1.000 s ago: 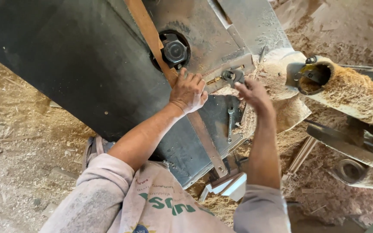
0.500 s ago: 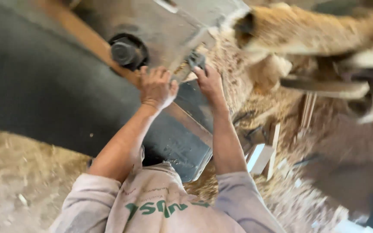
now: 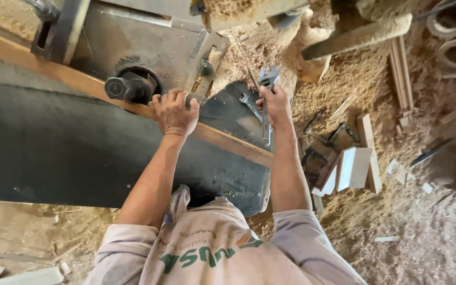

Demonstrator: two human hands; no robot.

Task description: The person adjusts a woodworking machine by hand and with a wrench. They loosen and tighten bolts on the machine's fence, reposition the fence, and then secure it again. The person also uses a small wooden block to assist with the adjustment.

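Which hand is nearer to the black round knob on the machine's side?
Left. The left hand rests on the wooden strip just right of the black knob, almost touching it. The right hand is farther right, across the metal bracket, gripping a wrench.

Daylight is even and fairly bright, with soft shadows only; the sawdust floor (image 3: 423,232) reads warm and slightly washed out at right. The dark machine panel (image 3: 54,153) is underexposed, with little surface detail (faint sheen only). Focus is sharp centrally, softening with wide-angle stretch toward the edges.
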